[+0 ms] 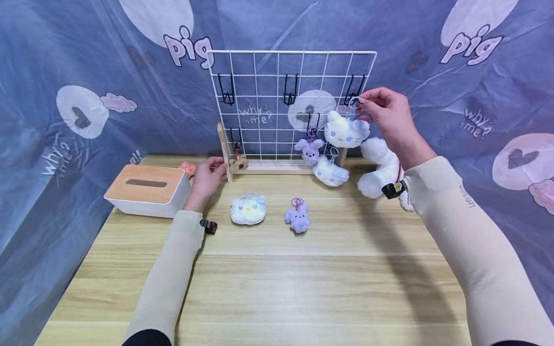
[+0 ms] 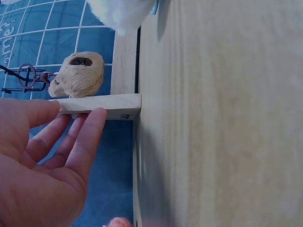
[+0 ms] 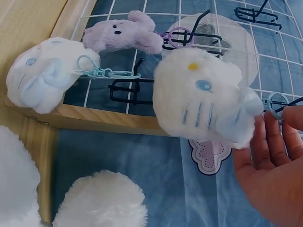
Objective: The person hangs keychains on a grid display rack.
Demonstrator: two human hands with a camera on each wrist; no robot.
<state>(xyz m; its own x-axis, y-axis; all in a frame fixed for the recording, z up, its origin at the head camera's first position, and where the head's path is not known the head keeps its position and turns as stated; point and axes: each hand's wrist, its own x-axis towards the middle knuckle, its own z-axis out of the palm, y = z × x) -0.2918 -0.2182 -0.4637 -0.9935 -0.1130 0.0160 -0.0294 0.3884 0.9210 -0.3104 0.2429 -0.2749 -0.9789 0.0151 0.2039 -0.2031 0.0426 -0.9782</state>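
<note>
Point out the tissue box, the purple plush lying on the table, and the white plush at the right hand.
Tissue box (image 1: 144, 192): head view, wooden lid.
Purple plush (image 1: 298, 220): head view, middle of its front.
White plush (image 3: 200, 96): right wrist view, face, below the eye.

"pig" and "why me?", repeated on the blue cloth (image 1: 281, 24) — "Lets", then unclear letters, on the right sleeve (image 1: 476, 250)

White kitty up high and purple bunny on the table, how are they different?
The white kitty is up by the rack; the purple bunny rests on the table. The kitty's ring is pale blue, the bunny's ring purple. The kitty looks wider than the bunny. Both are fuzzy.
</note>
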